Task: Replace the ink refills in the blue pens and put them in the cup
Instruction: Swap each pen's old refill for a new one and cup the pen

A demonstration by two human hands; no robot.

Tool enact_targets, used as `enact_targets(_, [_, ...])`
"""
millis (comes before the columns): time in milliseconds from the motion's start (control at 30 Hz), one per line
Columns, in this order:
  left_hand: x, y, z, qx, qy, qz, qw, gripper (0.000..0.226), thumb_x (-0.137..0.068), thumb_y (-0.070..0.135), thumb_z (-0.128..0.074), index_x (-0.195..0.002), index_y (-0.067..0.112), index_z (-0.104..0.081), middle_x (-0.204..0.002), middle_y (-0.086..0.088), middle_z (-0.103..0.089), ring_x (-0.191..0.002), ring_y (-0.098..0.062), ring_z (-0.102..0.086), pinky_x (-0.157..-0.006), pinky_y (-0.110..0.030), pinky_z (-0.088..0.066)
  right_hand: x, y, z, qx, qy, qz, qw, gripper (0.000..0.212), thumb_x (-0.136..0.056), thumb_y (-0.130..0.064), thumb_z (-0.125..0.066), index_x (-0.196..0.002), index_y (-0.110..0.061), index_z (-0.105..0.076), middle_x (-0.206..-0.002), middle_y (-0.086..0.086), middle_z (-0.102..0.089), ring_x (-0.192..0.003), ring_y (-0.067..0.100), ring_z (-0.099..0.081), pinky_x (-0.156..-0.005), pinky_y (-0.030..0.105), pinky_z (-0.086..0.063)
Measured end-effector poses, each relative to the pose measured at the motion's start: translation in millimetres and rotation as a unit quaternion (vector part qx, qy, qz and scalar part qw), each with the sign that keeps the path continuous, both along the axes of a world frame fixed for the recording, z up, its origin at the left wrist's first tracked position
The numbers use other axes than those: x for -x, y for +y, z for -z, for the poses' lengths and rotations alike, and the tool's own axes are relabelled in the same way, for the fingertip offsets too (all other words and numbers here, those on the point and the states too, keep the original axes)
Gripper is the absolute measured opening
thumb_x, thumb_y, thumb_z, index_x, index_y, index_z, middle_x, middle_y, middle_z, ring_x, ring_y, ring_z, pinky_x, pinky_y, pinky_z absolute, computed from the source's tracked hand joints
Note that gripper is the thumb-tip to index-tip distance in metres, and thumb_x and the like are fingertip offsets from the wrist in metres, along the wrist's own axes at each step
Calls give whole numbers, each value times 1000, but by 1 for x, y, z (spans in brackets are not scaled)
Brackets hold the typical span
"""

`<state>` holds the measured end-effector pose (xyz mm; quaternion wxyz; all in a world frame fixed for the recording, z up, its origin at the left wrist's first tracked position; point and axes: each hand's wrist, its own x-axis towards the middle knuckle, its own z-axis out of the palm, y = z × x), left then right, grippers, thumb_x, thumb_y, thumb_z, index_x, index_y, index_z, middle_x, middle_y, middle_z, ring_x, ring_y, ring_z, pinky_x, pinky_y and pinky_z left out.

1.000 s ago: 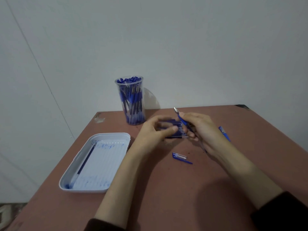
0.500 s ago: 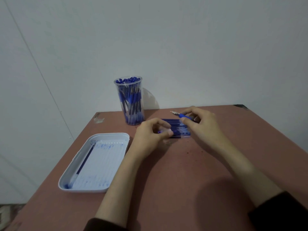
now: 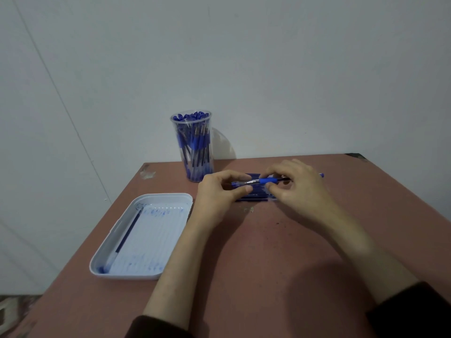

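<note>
My right hand [image 3: 300,189] has swung the blue pen [image 3: 267,181] level, right of the cup [image 3: 194,152]; it pinches the grip, my left hand [image 3: 217,193] pinches the tip end.

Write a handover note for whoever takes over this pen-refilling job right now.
Left hand pinches the tip end of the blue pen; right hand pinches its grip, above the refill pack on the table.
Cup at the back already holds many blue pens. Tray holds one refill.
To do: finish this pen, put it in the cup.
</note>
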<state>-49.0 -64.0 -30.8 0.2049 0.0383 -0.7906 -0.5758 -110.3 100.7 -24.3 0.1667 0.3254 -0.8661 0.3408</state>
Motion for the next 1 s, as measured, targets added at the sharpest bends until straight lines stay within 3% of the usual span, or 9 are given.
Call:
enact_targets(133, [-1,2,-1,-7,-3,20,1000,17,-77,9,-77,-87,22,-73,-87,1,-74,-83,-12,-69,-79,-26,-56,-3,0,-1,19,-40,-29,999,22,-80,-17,-63,-90,-35,-68,-85,-14,-62,-87,5,-54,-75,25,-43])
enact_targets(267, [-1,4,-2,-41,3,22,999,21,-75,4,-77,-83,21,-69,-77,2,-72,-69,-7,-66,-67,-19,-53,-5,1,-4,59,-89,-34,994,17,-82,-17,-68,-83,-33,-65,-87,-12,-66,-82,2,-60,-65,7,-41])
enact_targets(400, [1,4,0,-26,10,10,1000,20,-72,6,-80,-74,20,-65,-72,-2,-70,-65,-11,-62,-64,-21,-52,-6,1,-6,114,-121,-69,984,20,-81,-8,-72,-76,-28,-68,-79,-7,-69,-70,5,-64,-59,11,-45])
enact_targets(500, [1,4,2,-10,17,12,1000,21,-73,7,-80,-71,21,-64,-72,-1,-70,-64,-9,-62,-63,-19,-51,-6,2,-6,130,-141,-86,978,22,-80,-4,-72,-74,-25,-69,-76,-10,-69,-66,-2,-62,-56,8,-44])
enact_targets(667, [1,4,4,14,14,7,1000,21,-73,10,-80,-71,22,-63,-75,-3,-72,-68,-14,-66,-66,-25,-55,-4,1,-6,110,-132,-85,981,28,-80,-6,-72,-71,-32,-69,-71,-18,-67,-69,-8,-60,-56,5,-41])
enact_targets(867, [2,3,4,17,16,-2,1000,21,-74,10,-80,-71,23,-64,-77,-7,-72,-69,-15,-66,-71,-31,-55,-6,0,-6,119,-144,-88,978,16,-82,-7,-71,-78,-23,-71,-77,-12,-68,-69,-11,-58,-54,3,-39])
enact_targets(1000, [1,4,-3,-53,55,8,997,14,-78,6,-75,-86,15,-67,-79,-9,-72,-73,-14,-66,-72,-27,-55,-5,-5,-3,183,-150,-100,966,12,-84,-11,-69,-82,-23,-70,-82,-10,-71,-78,0,-64,-68,18,-48])
